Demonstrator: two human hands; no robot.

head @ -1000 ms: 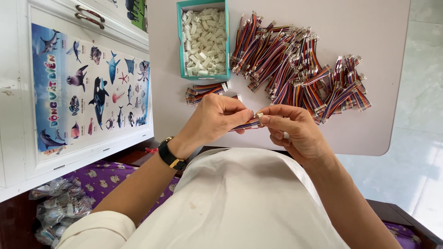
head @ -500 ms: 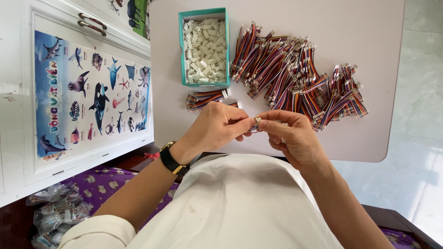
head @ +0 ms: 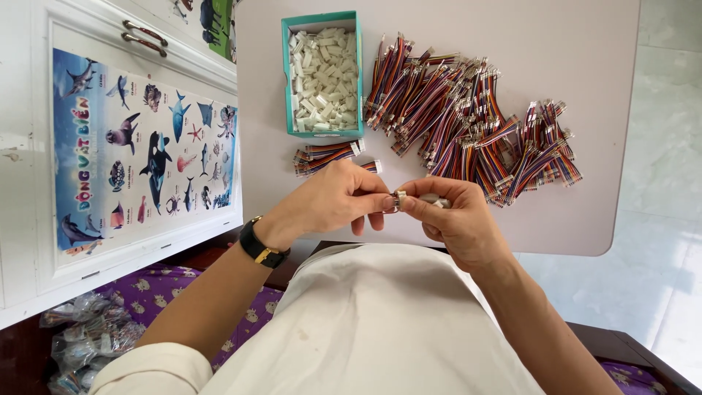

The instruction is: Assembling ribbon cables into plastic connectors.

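My left hand [head: 333, 201] and my right hand [head: 453, 219] meet just above the near edge of a pale table [head: 621, 110]. Their fingertips pinch one small wire piece with a white connector [head: 400, 199] between them; most of it is hidden by the fingers. A black wristwatch [head: 259, 245] sits on my left wrist. Just beyond my left hand lie a few finished multicoloured wire pieces [head: 329, 156] with white plugs. A teal box [head: 287, 80] filled with white plastic connectors stands further back. To its right spreads a large heap of multicoloured wire bundles [head: 468, 124].
A white cabinet door [head: 29, 146] with a sea-animal poster [head: 139, 150] stands to the left. Clear plastic bags [head: 88, 336] lie on purple patterned cloth [head: 241, 311] at lower left. Pale tiled floor [head: 665, 183] shows on the right. My white garment fills the foreground.
Both hands stay together on the small wire piece, fingers shifting slightly. The view has drifted a little, so the table appears a bit lower in frame.
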